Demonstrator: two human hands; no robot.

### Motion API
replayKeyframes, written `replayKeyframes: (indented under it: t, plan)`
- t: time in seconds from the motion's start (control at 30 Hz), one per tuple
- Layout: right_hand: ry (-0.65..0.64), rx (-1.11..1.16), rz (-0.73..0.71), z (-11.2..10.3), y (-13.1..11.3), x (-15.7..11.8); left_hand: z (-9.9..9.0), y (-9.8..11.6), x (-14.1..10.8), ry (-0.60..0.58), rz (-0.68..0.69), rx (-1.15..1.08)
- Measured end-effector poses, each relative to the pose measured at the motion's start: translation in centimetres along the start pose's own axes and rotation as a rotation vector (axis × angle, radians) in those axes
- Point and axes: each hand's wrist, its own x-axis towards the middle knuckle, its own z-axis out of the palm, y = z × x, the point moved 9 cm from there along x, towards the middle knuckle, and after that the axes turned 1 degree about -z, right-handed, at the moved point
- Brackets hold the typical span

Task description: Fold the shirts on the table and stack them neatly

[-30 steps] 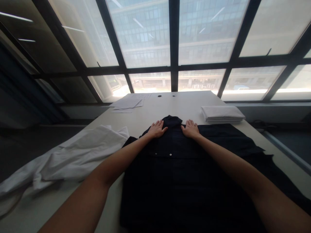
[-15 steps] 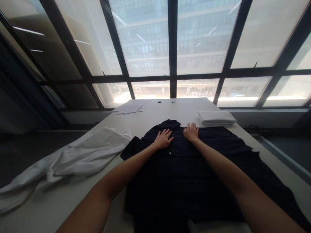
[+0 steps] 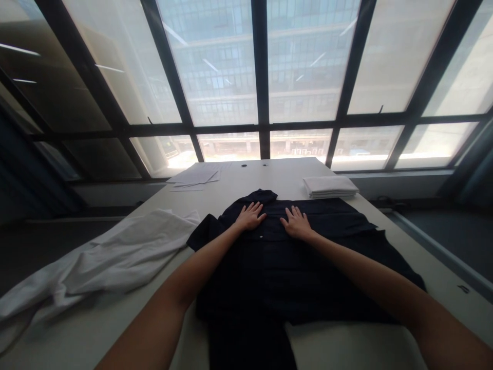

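A dark navy shirt (image 3: 269,277) with a small white button lies spread over the table, its collar towards the far side. My left hand (image 3: 250,216) rests flat on the cloth just below the collar, fingers spread. To its right, my right hand (image 3: 296,223) also lies palm down on the shirt with its fingers apart. Neither hand grips the fabric. One sleeve end sticks out to the left of my left hand.
On the white table (image 3: 285,177), a crumpled white cloth (image 3: 127,252) lies at the left. Papers (image 3: 194,176) are at the far left, and a folded white cloth (image 3: 330,186) sits beyond the shirt on the right. Large windows stand behind the table.
My right hand has come down from the shirt's far edge towards me, its fingers spreading. The shirt's lower right part has drawn inward, baring table there. The view has shifted slightly right.
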Motion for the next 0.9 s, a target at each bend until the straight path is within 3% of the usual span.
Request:
replayKeyframes:
  t: [0.23, 0.53, 0.7, 0.9]
  plan:
    - [0.005, -0.101, 0.120, -1.5, 9.6, -2.6, -0.3, -0.1, -0.8, 0.005, 0.007, -0.015]
    - [0.022, -0.173, 0.159, -3.2, 18.4, -4.5, -0.4, -2.4, -3.7, -0.034, 0.001, -0.018]
    - [0.059, -0.173, 0.178, -4.1, 21.1, -5.4, -0.7, -3.7, -6.2, -0.015, -0.005, -0.055]
    - [0.050, -0.172, 0.179, -4.6, 21.2, -5.8, -0.8, -4.1, -6.8, 0.017, -0.001, -0.077]
